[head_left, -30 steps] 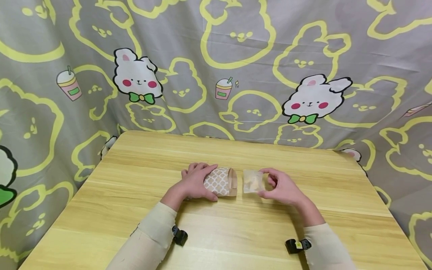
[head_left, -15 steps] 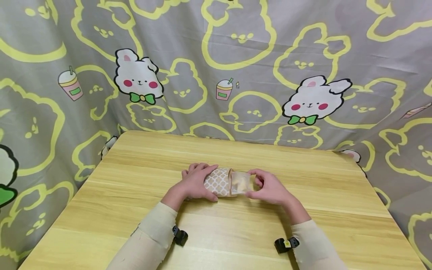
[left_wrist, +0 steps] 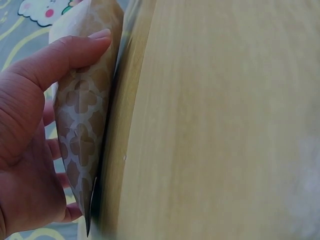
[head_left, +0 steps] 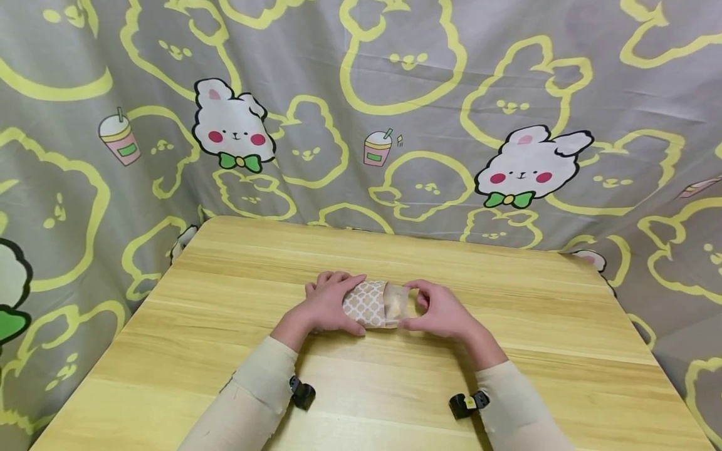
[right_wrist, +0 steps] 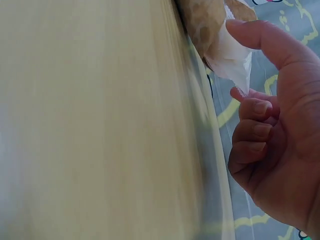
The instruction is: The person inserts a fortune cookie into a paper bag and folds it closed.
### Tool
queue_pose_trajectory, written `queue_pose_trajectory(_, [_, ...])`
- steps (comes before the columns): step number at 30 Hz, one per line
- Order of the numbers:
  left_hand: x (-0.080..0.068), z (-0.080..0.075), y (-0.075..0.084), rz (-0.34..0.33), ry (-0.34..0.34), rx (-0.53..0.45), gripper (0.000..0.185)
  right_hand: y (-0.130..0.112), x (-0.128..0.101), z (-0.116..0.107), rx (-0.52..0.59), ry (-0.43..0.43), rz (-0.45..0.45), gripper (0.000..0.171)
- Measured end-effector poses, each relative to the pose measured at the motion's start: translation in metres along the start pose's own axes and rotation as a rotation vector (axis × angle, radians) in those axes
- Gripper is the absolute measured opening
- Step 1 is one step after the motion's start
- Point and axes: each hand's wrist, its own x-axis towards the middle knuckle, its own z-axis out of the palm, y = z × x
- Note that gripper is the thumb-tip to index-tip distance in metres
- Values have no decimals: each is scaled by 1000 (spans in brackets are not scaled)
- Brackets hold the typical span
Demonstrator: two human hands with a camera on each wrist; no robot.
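Note:
A brown paper bag (head_left: 365,304) with a white lattice pattern lies on its side mid-table, its mouth facing right. My left hand (head_left: 326,305) grips it round its closed end; in the left wrist view the thumb presses over the bag's patterned side (left_wrist: 82,115). Partly inside the mouth is a small translucent packet (head_left: 397,303) with something pale yellow in it. My right hand (head_left: 442,310) holds the packet's outer end between thumb and index finger. In the right wrist view the white packet (right_wrist: 232,60) pokes out of the bag while the other fingers curl toward the palm.
The light wooden table (head_left: 237,263) reaches back to a grey curtain (head_left: 316,62) printed with rabbits and yellow outlines. Black wrist cameras (head_left: 303,393) sit on both sleeves, close over the tabletop.
My right hand has moved left with the packet, from apart from the bag to partway into its mouth. The left hand and the bag have stayed in place.

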Motion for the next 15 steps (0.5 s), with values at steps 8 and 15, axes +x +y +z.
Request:
queue_pose_trajectory(8, [1,0,0,4,5,12,108,-4,6,9,69,-31,5,80])
queue_pose_trajectory(15, [1,1,-1,3,9,11,108,-7,2,8,80,-2,30,98])
